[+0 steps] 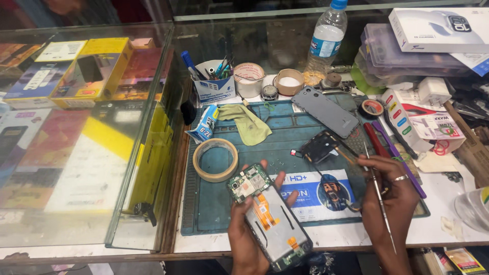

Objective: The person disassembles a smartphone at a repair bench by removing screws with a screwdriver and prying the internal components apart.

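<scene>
seen from above, near edge first: left hand point(244, 229) wrapped around an opened phone point(272, 221), back cover off, green circuit board point(248, 183) and orange ribbon cable point(265, 210) facing up, held just above the front of a teal work mat point(285, 140). right hand point(389, 201) beside it, fingers pinched together on thin metal tweezers point(379, 198), tips pointing up and away, clear of the phone.

judged best done with the phone kept flat and steady in the palm, tweezers brought in low and light, well off the ribbon cable.

farther back on the mat: a ring of tape point(215, 159), a small black phone part point(318, 146), a yellow cloth point(247, 124), a grey back cover point(326, 110). beyond that, a pen cup point(214, 84) and a water bottle point(326, 38). glass display case point(81, 127) at left.
</scene>
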Tool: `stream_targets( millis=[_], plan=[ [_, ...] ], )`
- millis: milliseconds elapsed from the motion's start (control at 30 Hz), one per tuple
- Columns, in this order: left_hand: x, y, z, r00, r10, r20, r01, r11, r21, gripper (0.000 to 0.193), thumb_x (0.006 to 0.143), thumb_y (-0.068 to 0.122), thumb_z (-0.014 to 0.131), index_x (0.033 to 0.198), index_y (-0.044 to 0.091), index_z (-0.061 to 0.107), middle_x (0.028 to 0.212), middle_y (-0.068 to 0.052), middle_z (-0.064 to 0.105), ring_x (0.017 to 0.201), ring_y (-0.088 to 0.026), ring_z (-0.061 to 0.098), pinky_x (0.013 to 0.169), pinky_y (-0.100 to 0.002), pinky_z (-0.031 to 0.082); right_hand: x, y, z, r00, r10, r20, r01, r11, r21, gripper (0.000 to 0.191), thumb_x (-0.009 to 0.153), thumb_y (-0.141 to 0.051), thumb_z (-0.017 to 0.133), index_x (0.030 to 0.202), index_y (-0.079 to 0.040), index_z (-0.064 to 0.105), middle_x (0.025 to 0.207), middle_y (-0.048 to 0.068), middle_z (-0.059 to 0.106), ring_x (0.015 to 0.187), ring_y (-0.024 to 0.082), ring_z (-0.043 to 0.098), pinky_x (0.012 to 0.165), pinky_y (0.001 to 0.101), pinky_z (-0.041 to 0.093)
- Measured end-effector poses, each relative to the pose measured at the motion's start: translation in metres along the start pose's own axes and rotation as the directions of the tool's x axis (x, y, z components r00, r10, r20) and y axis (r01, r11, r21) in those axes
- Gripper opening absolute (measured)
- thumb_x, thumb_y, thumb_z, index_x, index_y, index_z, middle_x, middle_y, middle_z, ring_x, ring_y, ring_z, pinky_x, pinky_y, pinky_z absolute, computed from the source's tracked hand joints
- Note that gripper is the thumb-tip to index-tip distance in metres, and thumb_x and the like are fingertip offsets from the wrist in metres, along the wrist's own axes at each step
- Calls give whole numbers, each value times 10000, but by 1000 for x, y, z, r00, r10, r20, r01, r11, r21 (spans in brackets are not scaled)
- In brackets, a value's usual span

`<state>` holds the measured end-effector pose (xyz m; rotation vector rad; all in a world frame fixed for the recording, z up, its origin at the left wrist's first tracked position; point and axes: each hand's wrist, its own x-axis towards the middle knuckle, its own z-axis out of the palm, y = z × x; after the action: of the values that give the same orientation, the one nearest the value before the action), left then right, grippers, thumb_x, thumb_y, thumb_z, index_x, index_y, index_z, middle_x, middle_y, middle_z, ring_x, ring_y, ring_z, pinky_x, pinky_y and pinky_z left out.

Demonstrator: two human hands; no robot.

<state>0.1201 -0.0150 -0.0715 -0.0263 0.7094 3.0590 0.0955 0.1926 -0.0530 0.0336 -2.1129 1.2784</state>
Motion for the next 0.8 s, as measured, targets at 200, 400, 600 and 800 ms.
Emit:
stream_targets(
  millis=[200,400,600,800],
  plan=[
    [-2,3,8,991,-40,-126,54,993,109,628,918,263,417,1524,110,358,1531,-193,491,1335,-445,560,916,-580,563,-9,8,-1,992,-129,4,126,964,-235,315,899,115,584,1143,-44,703,1159,132,703,1156,289,669,1055,390,486],
    [-3,4,10,992,-30,-124,46,991,129,712,863,264,459,1558,155,355,1488,-193,508,1262,-432,602,900,-610,608,-14,-3,6,983,-181,-17,155,885,-439,287,873,26,655,1117,-112,719,1186,93,705,1348,348,557,1204,508,308],
    [-4,2,9,997,11,-79,1,990,141,657,898,244,454,1526,94,331,1494,-232,504,1246,-441,625,879,-598,626,-20,-15,15,984,-180,6,168,904,-394,152,911,-24,681,1060,-55,673,1148,107,718,1352,383,547,1157,523,300],
    [-3,-1,10,998,31,-50,-25,993,118,635,915,160,457,1528,62,320,1487,-247,507,1203,-409,651,865,-558,640,-38,-28,21,975,49,218,-112,950,291,129,939,-42,605,1062,-32,645,1136,165,736,1130,236,686,1012,370,507]
  ],
)
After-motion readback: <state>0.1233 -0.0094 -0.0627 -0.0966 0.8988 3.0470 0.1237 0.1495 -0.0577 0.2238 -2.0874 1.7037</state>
